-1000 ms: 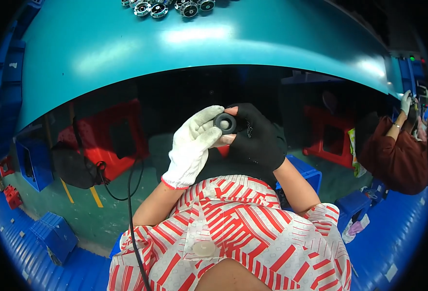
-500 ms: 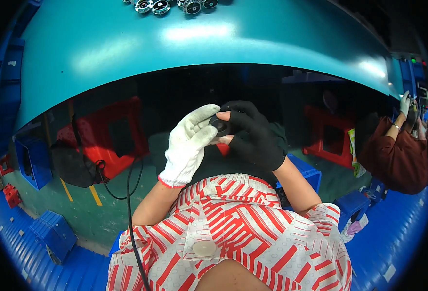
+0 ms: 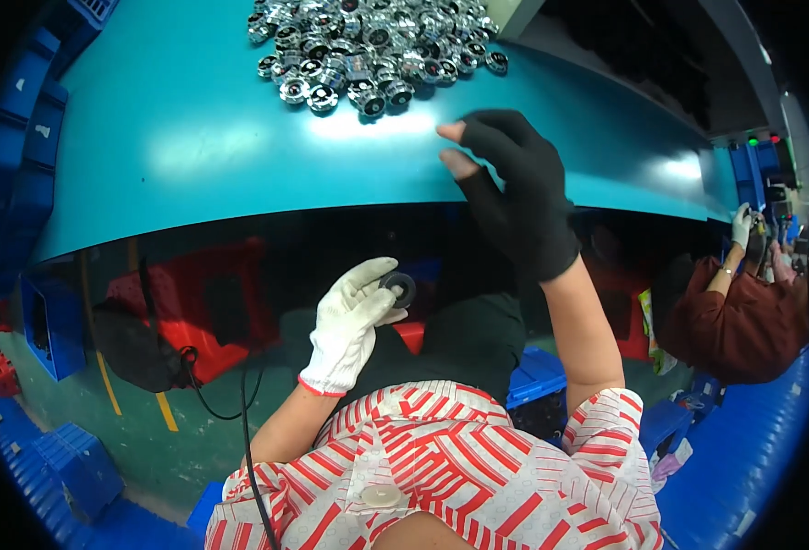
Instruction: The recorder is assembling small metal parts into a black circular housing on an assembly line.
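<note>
My left hand [image 3: 349, 316], in a white knit glove with a red cuff, is closed on a small black ring-shaped part [image 3: 402, 290] held at the fingertips over my lap. My right hand [image 3: 519, 192], in a black glove that leaves the thumb and index tips bare, reaches over the near edge of the teal table [image 3: 221, 174]. Its thumb and index finger are apart, with nothing seen between them; the other fingers are partly hidden. Beyond that hand lies a heap of shiny round parts [image 3: 377, 69], clear and silvery with dark centres.
Red plastic stools [image 3: 239, 302] stand under the table. Blue bins [image 3: 51, 321] are at the left, and another blue bin [image 3: 537, 376] is by my right side. A black cable [image 3: 245, 431] hangs down in front of me. At the far right sits another person [image 3: 734, 316] in dark red.
My right hand has let go of the black part and moved up and right over the table. My left hand keeps hold, slightly lower. More of the heap shows now.
</note>
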`<action>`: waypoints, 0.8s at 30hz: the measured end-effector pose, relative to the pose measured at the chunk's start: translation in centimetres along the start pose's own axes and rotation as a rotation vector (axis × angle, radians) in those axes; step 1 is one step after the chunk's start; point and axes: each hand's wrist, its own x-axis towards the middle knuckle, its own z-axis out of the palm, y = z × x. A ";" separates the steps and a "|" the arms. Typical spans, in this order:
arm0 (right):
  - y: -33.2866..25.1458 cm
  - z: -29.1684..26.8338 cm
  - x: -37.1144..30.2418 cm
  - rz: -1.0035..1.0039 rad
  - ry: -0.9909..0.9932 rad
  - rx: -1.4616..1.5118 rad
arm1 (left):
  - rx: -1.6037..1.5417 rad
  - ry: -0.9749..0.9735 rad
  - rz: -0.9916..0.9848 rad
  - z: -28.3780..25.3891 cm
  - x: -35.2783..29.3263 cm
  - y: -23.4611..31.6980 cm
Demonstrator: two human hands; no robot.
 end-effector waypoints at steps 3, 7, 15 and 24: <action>0.3 1.9 2.8 -0.095 -0.005 -0.178 | -0.032 -0.020 -0.016 -0.3 0.0 0.0; 2.1 3.9 4.1 -0.179 -0.057 -0.414 | -0.047 -0.005 -0.012 -0.4 -0.2 0.5; 2.8 2.8 2.6 0.093 -0.058 -0.182 | -0.079 -0.011 -0.016 -1.1 0.0 -0.2; 3.0 0.3 -0.2 0.050 -0.012 -0.011 | -0.092 -0.042 -0.005 -0.8 0.2 -0.3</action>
